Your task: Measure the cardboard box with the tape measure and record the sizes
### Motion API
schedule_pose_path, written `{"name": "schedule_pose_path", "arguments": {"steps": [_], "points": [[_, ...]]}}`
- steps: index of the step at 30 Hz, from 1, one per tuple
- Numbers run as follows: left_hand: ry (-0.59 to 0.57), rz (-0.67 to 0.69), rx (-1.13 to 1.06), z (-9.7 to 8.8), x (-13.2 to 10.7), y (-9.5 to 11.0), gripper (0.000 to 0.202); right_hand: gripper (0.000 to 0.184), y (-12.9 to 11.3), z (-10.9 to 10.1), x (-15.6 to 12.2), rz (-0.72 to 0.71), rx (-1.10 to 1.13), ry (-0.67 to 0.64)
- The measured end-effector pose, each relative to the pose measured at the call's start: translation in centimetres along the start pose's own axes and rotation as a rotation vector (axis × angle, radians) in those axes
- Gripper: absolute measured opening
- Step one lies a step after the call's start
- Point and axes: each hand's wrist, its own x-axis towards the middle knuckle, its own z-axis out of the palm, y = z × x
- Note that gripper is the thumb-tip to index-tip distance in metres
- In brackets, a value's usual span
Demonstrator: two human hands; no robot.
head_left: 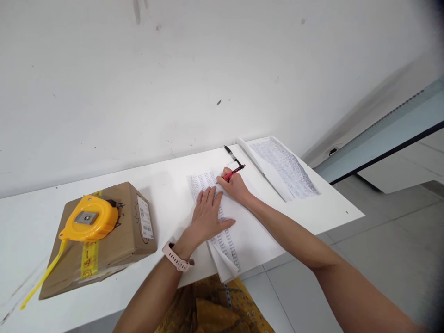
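Note:
My right hand (235, 184) is closed around a red pen (234, 172), its lower end close to a sheet of paper (255, 229) on the white table. Columns of handwriting run down the left part of that sheet. Flat on the paper lies my left hand (209, 215), fingers stretched out and thumb spread to the side. A pale pink watch band circles my left wrist. The lower corner of the sheets curls at the table's front edge. Just beyond my right hand rests a black pen (231, 153).
On the left stands a cardboard box (118, 249) with a yellow tape measure (90, 219) on top, its blade hanging out. Densely written papers (284, 169) lie at the right. Behind the table (166, 185) rises a marked white wall (173, 83).

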Motion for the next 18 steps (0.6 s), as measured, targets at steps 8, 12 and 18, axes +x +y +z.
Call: {"name": "schedule_pose_path", "arguments": {"steps": [8,12,18], "points": [[0.011,0.004,-0.003,0.07,0.01,-0.02,0.084,0.023,-0.19,-0.02,-0.01,0.001,0.016,-0.014],[0.011,0.009,-0.002,0.17,-0.03,-0.12,0.084,0.022,-0.2,-0.04,-0.01,0.01,0.009,-0.001],[0.015,0.002,-0.006,0.07,-0.05,-0.03,0.084,0.023,-0.07,-0.03,0.05,0.007,0.026,-0.006]]}}
